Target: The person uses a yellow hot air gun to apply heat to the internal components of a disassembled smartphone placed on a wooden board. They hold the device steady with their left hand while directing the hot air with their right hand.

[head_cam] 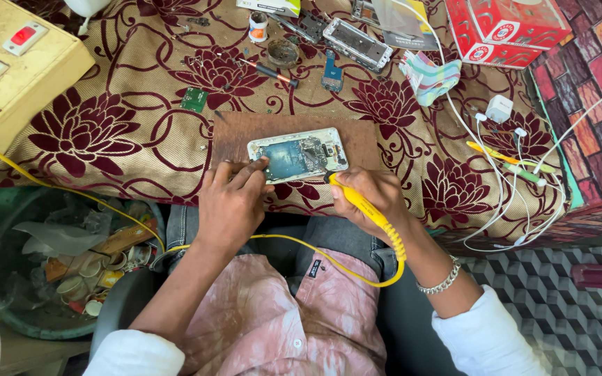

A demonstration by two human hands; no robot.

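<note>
Maroon-flowered beige cloth over the counter (127, 132) carries everything, largest first: cream switch box with a red rocker (15, 76) at far left, red cardboard carton (506, 28) at far right, brown rectangular wooden work board (287, 136) dead centre near the front edge. Lying flat across that board, long side toward the body: opened white-framed phone with bared circuitry (298, 154). Left hand (231, 205) pressed down at the phone's near-left corner, fingers (245, 173) spread and flat, pinning rather than gripping, closed round nothing. Right hand (371, 198) wrapped tight about the yellow-handled soldering iron (364, 205), tip meeting the phone's near-right edge; exact pad under the tip too small to tell. Best done, by judgement, with the wrist braced on the board's lip, the tip held low and steady, the left fingers kept well off the hot end. Yellow cord (329, 254) loops across the lap, so worth keeping slack to avoid tugging the tip. Room: front edge of the counter just behind both hands, little margin there; open cloth left of the board; tangle of white charger cables (517, 181) to the right limits sweep. Farther back, well apart: second stripped phone frame (357, 45), small round tin (282, 52), green circuit scrap (194, 99). Below left, green bin of scraps (50, 264).
</note>
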